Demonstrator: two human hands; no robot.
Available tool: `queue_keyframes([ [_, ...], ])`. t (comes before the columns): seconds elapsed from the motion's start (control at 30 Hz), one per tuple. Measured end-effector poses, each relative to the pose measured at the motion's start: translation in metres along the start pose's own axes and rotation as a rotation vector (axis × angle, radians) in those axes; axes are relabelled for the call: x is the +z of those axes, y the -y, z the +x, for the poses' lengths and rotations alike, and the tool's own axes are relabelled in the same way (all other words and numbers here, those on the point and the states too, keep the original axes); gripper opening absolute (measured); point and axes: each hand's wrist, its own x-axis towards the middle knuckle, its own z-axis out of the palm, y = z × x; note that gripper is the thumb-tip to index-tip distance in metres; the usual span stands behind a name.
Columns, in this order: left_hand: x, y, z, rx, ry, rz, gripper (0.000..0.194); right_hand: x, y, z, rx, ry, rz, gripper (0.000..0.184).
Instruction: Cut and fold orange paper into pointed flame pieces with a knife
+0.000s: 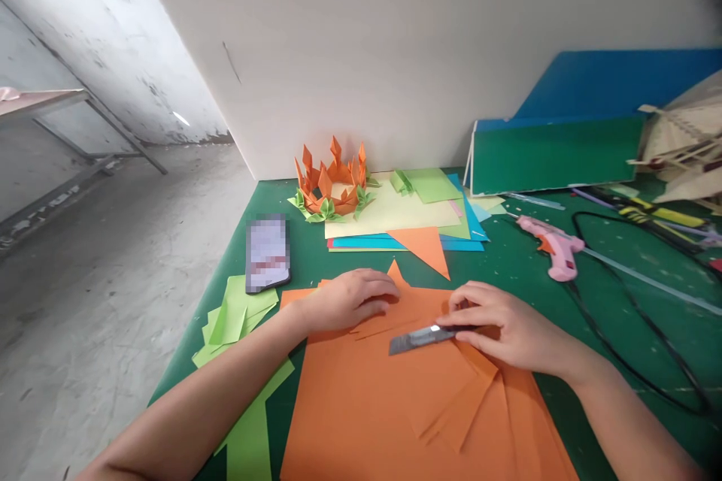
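The right hand (502, 318) is pinching a knife (423, 339), and its grey end sticks out, a bit nearer me than the left hand (348, 299). The left hand rests on orange paper (355, 406) with bent fingers; I can't tell if it pinches any. The paper lies under both hands. If the loose sheets slid, the knife might slip and nick those fingers or rip the paper.

Phone (267, 252) on L of grn tbl (485, 270), pink glue gun (562, 254) on R, grn board (553, 158) behind it.
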Motion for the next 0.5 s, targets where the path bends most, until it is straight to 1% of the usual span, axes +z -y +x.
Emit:
queue_keyframes([
  [0.03, 0.0, 0.0, -0.001, -0.003, 0.006, -0.001, 0.026, -0.001, -0.002, 0.001, 0.007, -0.008, 0.001, 0.028],
  [0.1, 0.0, 0.0, -0.002, 0.0, 0.016, -0.004, 0.034, 0.0, -0.004, 0.005, 0.021, -0.068, 0.003, 0.029],
  [0.17, 0.0, -0.001, -0.003, 0.01, 0.014, -0.017, 0.034, 0.002, -0.004, 0.013, 0.03, -0.156, -0.016, 0.033],
  [0.23, 0.001, -0.001, -0.003, 0.022, 0.006, -0.04, 0.034, 0.005, -0.001, 0.026, 0.031, -0.209, -0.056, 0.037],
  [0.33, 0.004, -0.003, -0.003, 0.041, -0.013, -0.089, 0.037, 0.013, 0.002, 0.047, -0.019, -0.14, -0.114, 0.046],
  [0.4, 0.006, -0.006, -0.003, 0.036, -0.021, -0.122, 0.038, 0.02, 0.003, 0.06, -0.057, -0.061, -0.14, 0.055],
  [0.5, 0.008, -0.013, -0.003, -0.001, -0.026, -0.144, 0.037, 0.026, 0.003, 0.072, -0.058, -0.025, -0.148, 0.061],
])
